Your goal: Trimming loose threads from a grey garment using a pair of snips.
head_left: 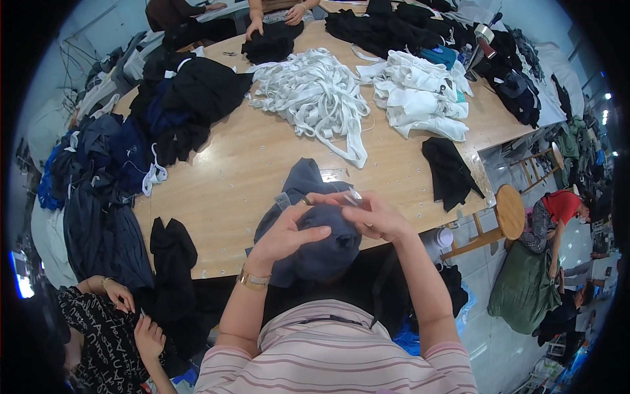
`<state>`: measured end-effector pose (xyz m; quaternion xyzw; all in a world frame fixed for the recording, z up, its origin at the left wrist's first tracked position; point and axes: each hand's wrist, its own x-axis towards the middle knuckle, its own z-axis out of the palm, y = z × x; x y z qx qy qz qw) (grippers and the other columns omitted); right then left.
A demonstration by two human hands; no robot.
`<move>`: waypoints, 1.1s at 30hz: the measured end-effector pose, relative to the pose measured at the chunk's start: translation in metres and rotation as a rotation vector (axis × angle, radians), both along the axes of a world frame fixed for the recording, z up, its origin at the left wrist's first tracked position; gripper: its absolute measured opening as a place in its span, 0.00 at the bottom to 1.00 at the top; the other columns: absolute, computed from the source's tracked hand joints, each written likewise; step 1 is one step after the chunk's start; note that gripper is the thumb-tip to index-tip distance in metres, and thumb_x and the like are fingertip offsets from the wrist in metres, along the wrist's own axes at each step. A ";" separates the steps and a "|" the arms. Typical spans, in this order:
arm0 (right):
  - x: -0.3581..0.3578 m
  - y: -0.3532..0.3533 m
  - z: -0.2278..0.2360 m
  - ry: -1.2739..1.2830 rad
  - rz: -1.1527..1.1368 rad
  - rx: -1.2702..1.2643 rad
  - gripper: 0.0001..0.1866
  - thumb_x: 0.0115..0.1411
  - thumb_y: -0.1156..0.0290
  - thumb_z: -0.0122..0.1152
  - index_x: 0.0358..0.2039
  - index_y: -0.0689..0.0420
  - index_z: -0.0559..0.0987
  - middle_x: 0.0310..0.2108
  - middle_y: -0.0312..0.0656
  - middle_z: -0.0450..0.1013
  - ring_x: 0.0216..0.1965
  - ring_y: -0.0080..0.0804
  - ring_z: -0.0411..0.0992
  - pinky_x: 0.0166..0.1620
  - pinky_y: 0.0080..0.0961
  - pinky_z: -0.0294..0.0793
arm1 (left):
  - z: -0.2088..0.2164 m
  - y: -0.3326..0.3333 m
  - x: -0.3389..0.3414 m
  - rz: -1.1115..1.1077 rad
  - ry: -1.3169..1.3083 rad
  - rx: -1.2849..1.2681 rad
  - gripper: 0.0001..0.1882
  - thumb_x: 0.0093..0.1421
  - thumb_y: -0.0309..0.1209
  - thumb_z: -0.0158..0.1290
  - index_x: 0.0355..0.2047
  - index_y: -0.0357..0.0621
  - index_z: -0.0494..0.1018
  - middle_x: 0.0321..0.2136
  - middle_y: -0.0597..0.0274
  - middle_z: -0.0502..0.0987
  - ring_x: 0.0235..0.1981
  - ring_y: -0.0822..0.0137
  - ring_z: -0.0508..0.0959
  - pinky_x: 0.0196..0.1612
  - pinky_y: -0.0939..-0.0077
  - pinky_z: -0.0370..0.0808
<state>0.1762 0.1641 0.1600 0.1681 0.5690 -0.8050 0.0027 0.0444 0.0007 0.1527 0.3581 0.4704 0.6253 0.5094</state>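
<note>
A dark blue-grey garment lies bunched at the table's near edge and hangs partly over it toward my lap. My left hand is closed on its upper fold, thumb across the cloth and fingers reaching along the top. Small silver thread snips stick up from my right hand, whose fingers are curled around them close to the left fingertips. The lower part of the snips is hidden by the fingers.
White strips and folded white cloth are heaped beyond my hands. Dark garments pile up at left; a black cloth piece lies at right. A co-worker's hands are at lower left, another's across the table. A wooden stool stands at right.
</note>
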 end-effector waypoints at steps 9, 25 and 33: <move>0.009 0.001 0.016 0.029 -0.189 0.472 0.12 0.49 0.67 0.66 0.29 0.64 0.78 0.17 0.28 0.68 0.20 0.11 0.62 0.24 0.12 0.60 | 0.019 0.001 -0.011 0.003 0.390 -0.154 0.15 0.50 0.29 0.59 0.37 0.33 0.74 0.29 0.67 0.76 0.32 0.77 0.72 0.39 0.81 0.69; 0.011 -0.037 0.006 0.612 -0.685 1.467 0.12 0.43 0.78 0.65 0.32 0.58 0.79 0.24 0.38 0.69 0.18 0.28 0.68 0.18 0.20 0.64 | 0.015 0.020 0.006 0.524 0.807 0.126 0.12 0.40 0.19 0.59 0.29 0.43 0.78 0.20 0.63 0.73 0.24 0.67 0.73 0.29 0.79 0.69; 0.018 -0.047 -0.001 0.679 -0.528 1.253 0.11 0.45 0.79 0.64 0.32 0.61 0.78 0.26 0.41 0.73 0.20 0.29 0.71 0.21 0.20 0.68 | 0.006 0.011 -0.001 0.754 1.221 0.466 0.17 0.33 0.18 0.61 0.28 0.44 0.78 0.19 0.66 0.68 0.20 0.70 0.69 0.23 0.81 0.67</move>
